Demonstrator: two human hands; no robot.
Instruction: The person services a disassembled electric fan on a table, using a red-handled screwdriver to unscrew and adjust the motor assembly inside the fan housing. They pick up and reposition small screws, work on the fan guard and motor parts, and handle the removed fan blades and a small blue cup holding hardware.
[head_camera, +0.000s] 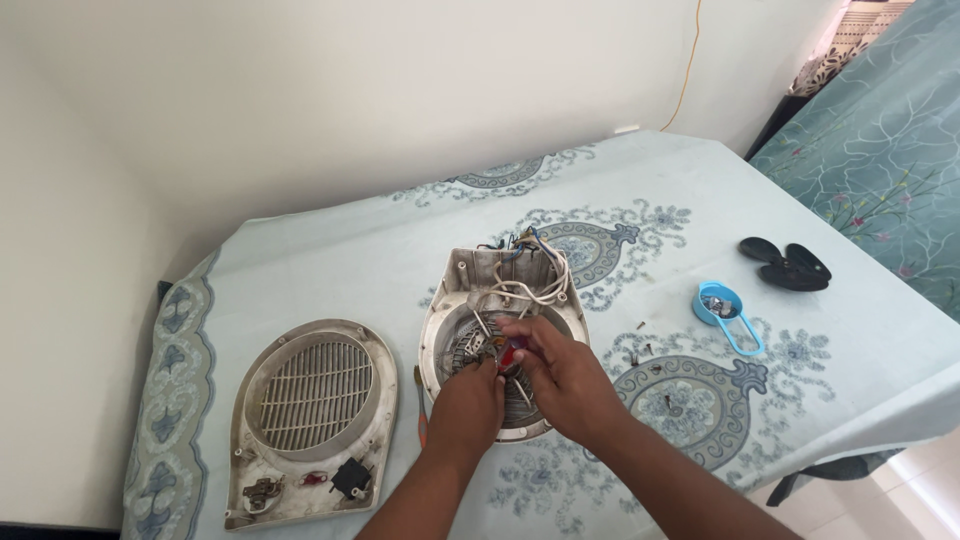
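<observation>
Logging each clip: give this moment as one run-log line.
left hand: inside open fan heater body | right hand: pinching red part | grille cover: left | fan blade, blue scoop: right

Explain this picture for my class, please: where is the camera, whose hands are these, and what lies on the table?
The camera sits on the person's head and looks down, so both arms are their own. The left hand and right hand meet inside an opened fan heater housing, over its round heating coil, near something small and red. White wires loop at its top. On the patterned tablecloth lie the heater's grille cover, a black fan blade, a blue scoop and loose screws.
</observation>
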